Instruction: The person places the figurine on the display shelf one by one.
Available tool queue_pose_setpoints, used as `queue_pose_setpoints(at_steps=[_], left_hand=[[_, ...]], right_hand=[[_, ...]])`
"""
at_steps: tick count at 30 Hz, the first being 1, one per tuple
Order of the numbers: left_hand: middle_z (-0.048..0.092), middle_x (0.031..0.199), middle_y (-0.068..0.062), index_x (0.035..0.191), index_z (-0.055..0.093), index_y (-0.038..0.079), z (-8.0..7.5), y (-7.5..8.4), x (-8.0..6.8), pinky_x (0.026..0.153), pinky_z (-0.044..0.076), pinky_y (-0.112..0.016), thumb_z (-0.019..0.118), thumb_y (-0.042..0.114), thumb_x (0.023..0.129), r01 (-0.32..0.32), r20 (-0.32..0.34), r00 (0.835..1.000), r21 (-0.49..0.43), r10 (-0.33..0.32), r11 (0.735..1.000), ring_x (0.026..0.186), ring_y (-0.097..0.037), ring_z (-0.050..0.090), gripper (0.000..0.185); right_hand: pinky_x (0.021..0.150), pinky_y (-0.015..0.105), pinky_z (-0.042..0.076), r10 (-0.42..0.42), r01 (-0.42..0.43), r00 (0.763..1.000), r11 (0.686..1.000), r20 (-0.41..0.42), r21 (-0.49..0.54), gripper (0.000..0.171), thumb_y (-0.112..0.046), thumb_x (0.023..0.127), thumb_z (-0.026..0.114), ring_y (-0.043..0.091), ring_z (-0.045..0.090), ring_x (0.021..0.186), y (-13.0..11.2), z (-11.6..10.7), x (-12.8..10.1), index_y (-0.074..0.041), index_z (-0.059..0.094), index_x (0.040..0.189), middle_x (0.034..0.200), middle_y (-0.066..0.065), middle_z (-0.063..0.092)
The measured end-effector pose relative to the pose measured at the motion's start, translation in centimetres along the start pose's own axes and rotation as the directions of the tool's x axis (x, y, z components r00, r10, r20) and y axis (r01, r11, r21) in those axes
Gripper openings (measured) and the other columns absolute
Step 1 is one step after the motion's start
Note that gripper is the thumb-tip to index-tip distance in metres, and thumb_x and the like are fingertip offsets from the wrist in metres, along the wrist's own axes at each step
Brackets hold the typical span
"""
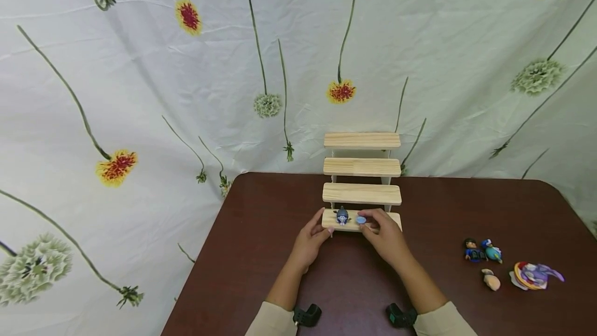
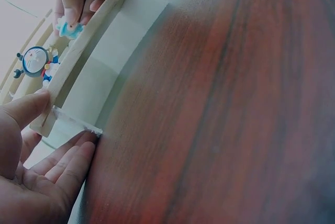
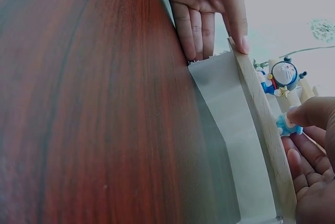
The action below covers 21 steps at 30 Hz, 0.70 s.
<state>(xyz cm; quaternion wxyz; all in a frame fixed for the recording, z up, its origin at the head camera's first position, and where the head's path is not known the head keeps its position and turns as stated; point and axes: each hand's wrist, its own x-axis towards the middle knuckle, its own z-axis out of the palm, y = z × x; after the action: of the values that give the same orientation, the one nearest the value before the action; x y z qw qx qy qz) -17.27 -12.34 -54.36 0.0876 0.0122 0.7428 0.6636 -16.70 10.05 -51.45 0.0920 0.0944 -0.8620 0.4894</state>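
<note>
A four-step display stand (image 1: 361, 193) of pale wood stands at the table's back edge. On its lowest step sits a small blue figurine (image 1: 342, 216) with a round white face. My right hand (image 1: 383, 235) pinches a small light-blue figurine (image 3: 287, 124) between thumb and fingers, at the lowest step just right of the other one. At the left end of that step is my left hand (image 1: 309, 242), its thumb on the front edge and its index finger along the end. Its other fingers rest at the white side support (image 2: 78, 122) below.
At the table's right lie a dark-capped figurine (image 1: 473, 251), a blue bird figurine (image 1: 492, 251), a small peach-coloured figurine (image 1: 491, 279) and a purple figurine (image 1: 536, 276) with a yellow and red ring. A flower-printed white cloth (image 1: 298, 66) hangs behind the brown table (image 1: 261, 211).
</note>
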Motion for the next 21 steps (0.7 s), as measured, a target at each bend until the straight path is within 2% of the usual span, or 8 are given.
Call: queue_pose_setpoints(at_steps=[15, 21], left_hand=[[0.069, 0.127, -0.017, 0.156, 0.039, 0.031, -0.07, 0.05, 0.0, 0.1, 0.05, -0.039, 0.07, 0.031, 0.097, 0.005, 0.003, 1.0, 0.008, -0.006, 1.0, 0.115, -0.024, 0.067, 0.067], [0.07, 0.125, -0.018, 0.157, 0.039, 0.027, -0.04, -0.04, 0.09, 0.098, 0.051, -0.038, 0.07, 0.029, 0.097, -0.005, 0.001, 1.0, 0.007, 0.005, 1.0, 0.112, -0.022, 0.068, 0.067]], right_hand=[[0.085, 0.026, 0.055, -0.017, 0.017, 1.0, 0.999, -0.022, 0.035, 0.035, -0.009, 0.089, 0.078, 0.026, 0.067, 0.104, -0.17, -0.13, -0.05, -0.005, 0.068, 0.121, 0.112, 0.01, 0.067], [0.085, 0.027, 0.055, 0.001, 0.001, 0.999, 0.999, -0.039, 0.052, 0.036, -0.01, 0.089, 0.078, 0.027, 0.066, 0.105, -0.33, -0.39, -0.3, -0.005, 0.067, 0.123, 0.114, 0.011, 0.066]])
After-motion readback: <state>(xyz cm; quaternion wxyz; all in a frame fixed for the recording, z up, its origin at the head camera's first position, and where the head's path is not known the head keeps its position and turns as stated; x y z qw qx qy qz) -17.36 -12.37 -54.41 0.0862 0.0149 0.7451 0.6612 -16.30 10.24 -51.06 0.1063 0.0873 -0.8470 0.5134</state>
